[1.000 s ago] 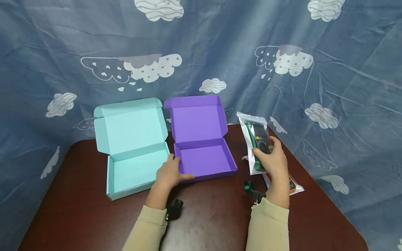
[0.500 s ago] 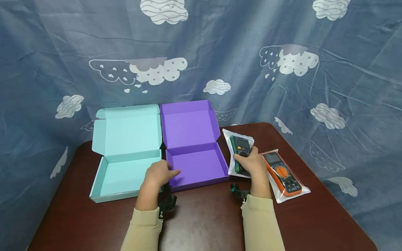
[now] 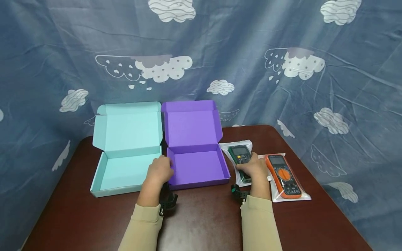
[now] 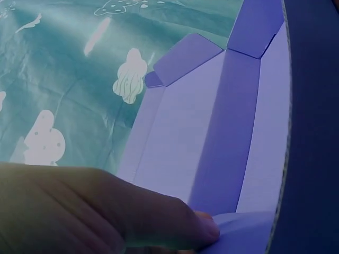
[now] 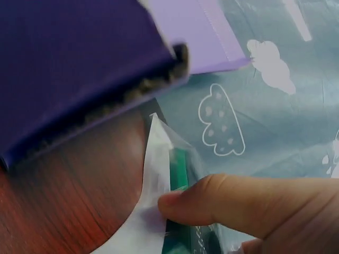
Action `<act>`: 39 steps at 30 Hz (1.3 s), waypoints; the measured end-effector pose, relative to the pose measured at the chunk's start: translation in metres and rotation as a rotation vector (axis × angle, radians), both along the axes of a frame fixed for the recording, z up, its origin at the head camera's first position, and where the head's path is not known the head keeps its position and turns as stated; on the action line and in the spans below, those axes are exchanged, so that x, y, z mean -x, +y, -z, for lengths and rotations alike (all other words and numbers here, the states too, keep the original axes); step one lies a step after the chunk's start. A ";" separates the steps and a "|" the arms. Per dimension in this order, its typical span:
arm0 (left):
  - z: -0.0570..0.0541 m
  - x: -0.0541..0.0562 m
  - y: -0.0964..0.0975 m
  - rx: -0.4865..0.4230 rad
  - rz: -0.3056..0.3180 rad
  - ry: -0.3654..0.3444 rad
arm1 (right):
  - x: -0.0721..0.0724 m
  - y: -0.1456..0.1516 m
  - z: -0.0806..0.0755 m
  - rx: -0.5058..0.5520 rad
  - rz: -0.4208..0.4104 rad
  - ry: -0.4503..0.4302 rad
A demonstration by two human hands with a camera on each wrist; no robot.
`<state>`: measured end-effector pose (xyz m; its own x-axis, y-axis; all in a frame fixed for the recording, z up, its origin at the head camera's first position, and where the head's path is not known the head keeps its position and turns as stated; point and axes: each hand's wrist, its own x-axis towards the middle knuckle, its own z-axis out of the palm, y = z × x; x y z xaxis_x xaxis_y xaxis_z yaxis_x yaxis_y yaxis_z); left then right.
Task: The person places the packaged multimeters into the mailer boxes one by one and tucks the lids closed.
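My left hand (image 3: 159, 170) pinches the left wall of the open purple box (image 3: 199, 183), its thumb on the wall's inner side in the left wrist view. My right hand (image 3: 255, 169) grips a green multimeter (image 3: 240, 155) in a clear and white plastic bag, right of the purple box. The thumb presses on the bag (image 5: 151, 211) in the right wrist view, with the other fingers mostly hidden. Just right of this hand lies an orange multimeter (image 3: 285, 179) in a similar bag, face up on the table.
An open light-blue box (image 3: 116, 191) stands left of the purple box, its lid (image 3: 133, 129) raised like the purple lid (image 3: 193, 127). The dark brown table (image 3: 201, 219) meets a blue cloud-print curtain (image 3: 201, 52) behind.
My right hand has brought the green multimeter left and down, away from the orange one, which now shows fully. My left hand has gone from the purple box's front corner to its left wall.
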<state>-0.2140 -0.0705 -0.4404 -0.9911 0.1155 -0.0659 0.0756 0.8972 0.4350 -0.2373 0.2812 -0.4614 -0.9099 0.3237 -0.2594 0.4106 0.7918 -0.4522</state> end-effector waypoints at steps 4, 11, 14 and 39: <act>0.000 0.001 0.001 0.005 0.016 0.007 | 0.000 -0.003 -0.001 0.027 0.022 -0.012; 0.002 0.003 0.000 -0.018 0.004 0.001 | 0.003 -0.006 -0.002 0.029 0.010 0.008; 0.002 0.003 0.000 -0.032 0.002 -0.006 | 0.004 -0.006 -0.002 0.011 0.011 0.016; -0.006 0.001 0.026 -0.079 -0.049 0.338 | -0.006 -0.082 -0.045 -0.148 -0.386 0.526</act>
